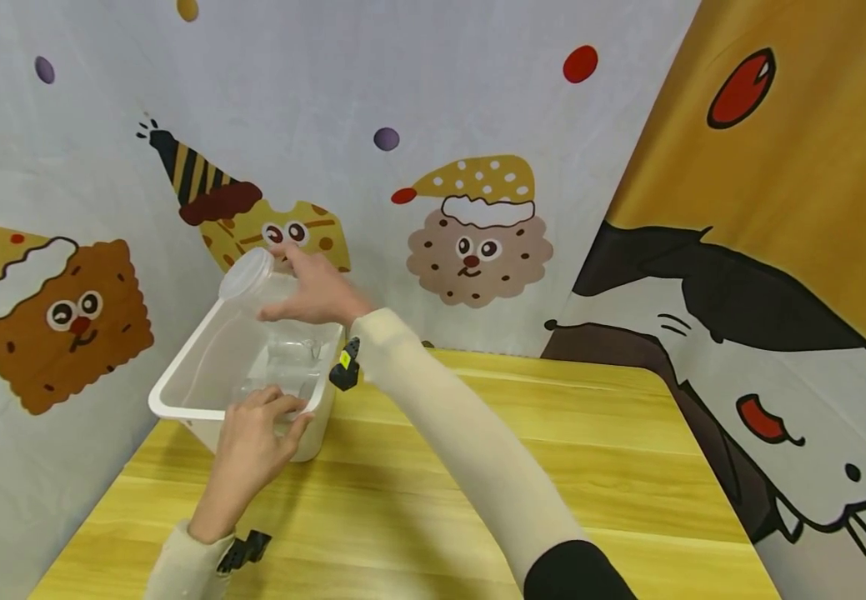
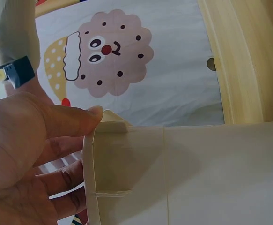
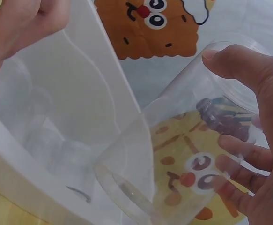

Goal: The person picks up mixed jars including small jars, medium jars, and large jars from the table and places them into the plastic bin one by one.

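My right hand (image 1: 318, 287) grips a clear plastic jar (image 1: 247, 273) over the far end of a white plastic bin (image 1: 188, 414). In the right wrist view, the jar (image 3: 173, 136) is tilted, with the thumb on one side and the fingers round the other. It is see-through and looks empty. My left hand (image 1: 256, 437) holds the bin's near rim; the left wrist view shows the thumb on the rim (image 2: 90, 178) and the fingers reaching behind it. Inside the bin lie other clear containers (image 1: 292, 354), partly hidden by the left hand.
The bin stands at the far left of a yellow wood-grain table (image 1: 508, 467). A printed cloth (image 1: 470, 100) with cartoon figures hangs directly behind and left of it. Another cartoon cloth (image 1: 800, 192) hangs at the right.
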Demonstrator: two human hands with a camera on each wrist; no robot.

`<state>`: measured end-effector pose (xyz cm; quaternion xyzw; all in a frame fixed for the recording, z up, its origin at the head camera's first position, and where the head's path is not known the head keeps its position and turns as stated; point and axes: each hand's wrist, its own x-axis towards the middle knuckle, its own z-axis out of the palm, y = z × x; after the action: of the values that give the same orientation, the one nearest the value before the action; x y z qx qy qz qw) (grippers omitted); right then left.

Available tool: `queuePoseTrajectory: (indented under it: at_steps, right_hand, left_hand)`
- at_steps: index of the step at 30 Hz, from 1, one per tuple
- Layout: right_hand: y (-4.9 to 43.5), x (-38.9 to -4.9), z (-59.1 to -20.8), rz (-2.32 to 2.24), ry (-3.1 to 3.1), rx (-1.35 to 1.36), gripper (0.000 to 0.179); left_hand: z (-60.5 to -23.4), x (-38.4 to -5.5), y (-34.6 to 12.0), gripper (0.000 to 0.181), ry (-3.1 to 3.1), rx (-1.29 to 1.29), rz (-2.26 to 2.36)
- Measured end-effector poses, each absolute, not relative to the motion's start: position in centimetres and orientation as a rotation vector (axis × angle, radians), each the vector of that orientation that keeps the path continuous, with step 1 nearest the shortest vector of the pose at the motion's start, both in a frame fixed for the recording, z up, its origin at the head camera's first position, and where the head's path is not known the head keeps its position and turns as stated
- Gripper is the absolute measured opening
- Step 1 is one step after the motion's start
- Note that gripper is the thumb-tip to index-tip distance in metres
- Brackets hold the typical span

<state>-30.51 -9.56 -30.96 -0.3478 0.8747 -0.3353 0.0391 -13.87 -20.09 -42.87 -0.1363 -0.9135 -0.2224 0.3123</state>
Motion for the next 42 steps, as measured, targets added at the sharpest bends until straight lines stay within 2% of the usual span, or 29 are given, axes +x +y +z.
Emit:
queuePoseTrajectory:
  at_steps: [8, 18, 42]
  right_hand:
    - [-10.9, -30.7, -32.3, -0.787, 2.786, -1.091, 0.090]
    - [-11.1, -30.6, -33.3, -0.541, 2.831, -1.140, 0.099]
    - [-4.9, -30.6, -34.0, -0.523, 2.973, -1.180, 0.083]
  left_hand:
    - [-42.7, -13.7, -20.1, 0.014, -2.401, -0.369, -0.587]
    - [-42.9, -13.7, -20.0, 0.015, -2.420, -0.358, -0.589]
    - [-43.0, -13.6, -20.0, 0.016, -2.411, -0.354, -0.556]
